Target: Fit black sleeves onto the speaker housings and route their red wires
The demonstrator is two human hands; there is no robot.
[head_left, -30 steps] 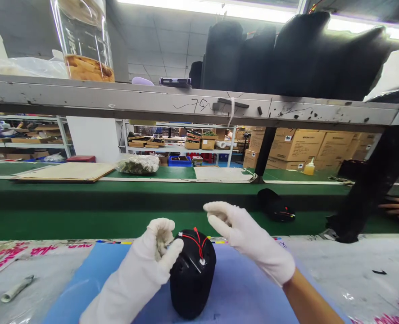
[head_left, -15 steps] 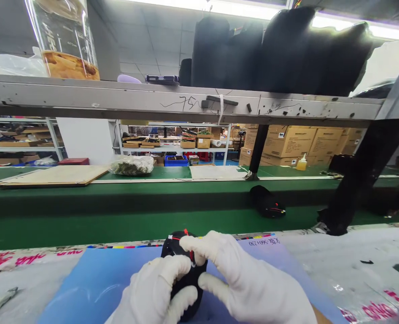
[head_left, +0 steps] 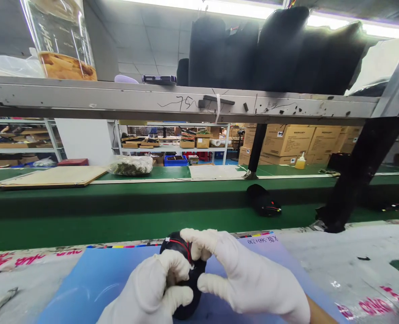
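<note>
A black, elongated rounded piece with red wires (head_left: 190, 297) stands on the blue sheet (head_left: 94, 288) in front of me. My left hand (head_left: 152, 288), in a white glove, is closed around its near left side, with thumb and fingers bent against it. From the right, my right hand (head_left: 233, 270), also gloved, curls its fingers over the upper edge by the red wires, and its thumb lies against the side. Fingers hide much of the piece and most of the wiring. Whether a fingertip pinches a wire, I cannot tell.
Behind the bench runs a green conveyor belt (head_left: 84, 225), carrying a similar black piece (head_left: 263, 200). A black post (head_left: 351, 180) rises at right. Overhead, a metal shelf (head_left: 118, 96) holds a glass jar (head_left: 64, 45) and dark bundles. A pale board (head_left: 54, 175) lies at back left.
My left fingers have curled further in at the piece, and my right fingertips have shifted slightly over its top. On the belt, the other black piece sits slightly further left in view.
</note>
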